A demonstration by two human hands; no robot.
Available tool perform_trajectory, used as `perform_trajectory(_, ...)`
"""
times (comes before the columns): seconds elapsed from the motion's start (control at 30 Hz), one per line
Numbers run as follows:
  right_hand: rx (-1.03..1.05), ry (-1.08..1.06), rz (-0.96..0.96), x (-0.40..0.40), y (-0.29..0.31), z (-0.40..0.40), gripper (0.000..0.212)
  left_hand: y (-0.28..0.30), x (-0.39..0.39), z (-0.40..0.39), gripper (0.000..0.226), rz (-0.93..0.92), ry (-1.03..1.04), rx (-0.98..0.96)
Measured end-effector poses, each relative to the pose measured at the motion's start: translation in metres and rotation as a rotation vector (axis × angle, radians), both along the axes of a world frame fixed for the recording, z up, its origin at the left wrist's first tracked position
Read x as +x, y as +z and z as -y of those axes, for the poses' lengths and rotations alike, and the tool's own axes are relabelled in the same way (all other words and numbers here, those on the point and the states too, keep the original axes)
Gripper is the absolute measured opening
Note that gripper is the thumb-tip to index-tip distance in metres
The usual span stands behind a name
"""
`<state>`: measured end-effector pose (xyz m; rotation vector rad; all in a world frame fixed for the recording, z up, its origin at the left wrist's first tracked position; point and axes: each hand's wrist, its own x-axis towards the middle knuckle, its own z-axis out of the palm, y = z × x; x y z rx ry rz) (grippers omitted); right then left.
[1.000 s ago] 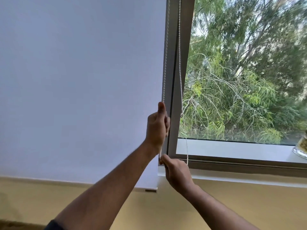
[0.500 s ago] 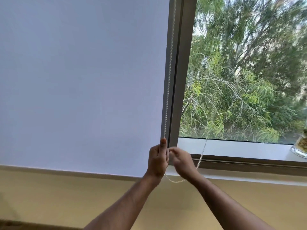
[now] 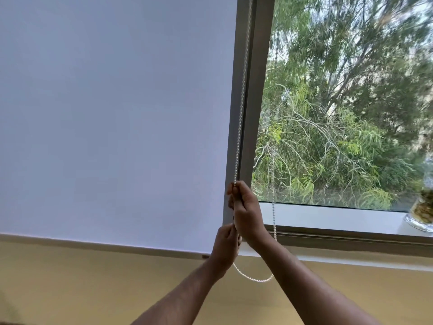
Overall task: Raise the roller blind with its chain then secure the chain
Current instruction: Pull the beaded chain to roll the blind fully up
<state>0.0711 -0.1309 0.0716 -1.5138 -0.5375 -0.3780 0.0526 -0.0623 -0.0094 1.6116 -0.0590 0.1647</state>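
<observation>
A white roller blind [image 3: 112,118] covers the left window; its bottom bar sits just below the sill line, against the yellow wall. A white bead chain [image 3: 241,102] hangs along the grey window frame [image 3: 255,113] at the blind's right edge. My right hand [image 3: 246,212] is shut on the front strand, high up. Just below it, my left hand [image 3: 226,247] is closed on the same strand. The chain's slack loop [image 3: 253,279] hangs under both hands, and its other strand rises in front of the glass.
The right window pane is uncovered and shows green trees [image 3: 346,113] outside. A white sill [image 3: 339,216] runs beneath it, with a glass vase [image 3: 421,212] at its far right edge. A yellow wall [image 3: 93,285] lies below the blind.
My left hand has pulled the chain down from high on the frame to sill height. My right hand has moved up above the left and gripped the strand. The blind's bottom edge has risen slightly.
</observation>
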Motion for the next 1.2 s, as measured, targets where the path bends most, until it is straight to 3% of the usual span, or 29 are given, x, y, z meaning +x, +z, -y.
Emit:
perform_trajectory(0.17, -0.214, -0.107, 0.045, 0.0, -0.025, 0.005, 0.034, -0.01, 0.004, -0.035, 0.052, -0.097, -0.053, 0.194)
perform_trajectory(0.37, -0.33, -0.115, 0.057, -0.008, -0.065, 0.008, 0.028, 0.065, 0.017, -0.053, 0.046, 0.043, 0.078, -0.089)
perform_trajectory(0.5, -0.406, -0.105, 0.011, -0.016, -0.102, 0.011, 0.045, 0.136, 0.014, -0.047, 0.054, 0.179, -0.052, -0.186)
perform_trajectory(0.63, -0.481, -0.128, 0.002, -0.015, -0.123, 0.011, 0.03, 0.181, 0.006, -0.031, 0.056, 0.224, -0.211, -0.235)
perform_trajectory(0.77, -0.578, -0.132, 0.002, -0.005, -0.122, 0.017, 0.033, 0.175, 0.004, -0.018, 0.056, 0.295, -0.181, -0.191)
perform_trajectory(1.0, -0.88, -0.159, -0.094, 0.002, -0.116, 0.033, 0.017, 0.147, 0.003, -0.009, 0.054, 0.305, -0.078, -0.172)
perform_trajectory(1.1, -0.824, -0.093, -0.132, 0.003, -0.108, 0.034, 0.025, 0.132, 0.001, -0.01, 0.057, 0.286, -0.044, -0.154)
perform_trajectory(1.2, -0.508, -0.107, -0.229, 0.008, -0.081, 0.034, 0.029, 0.121, -0.001, -0.011, 0.058, 0.272, -0.027, -0.136)
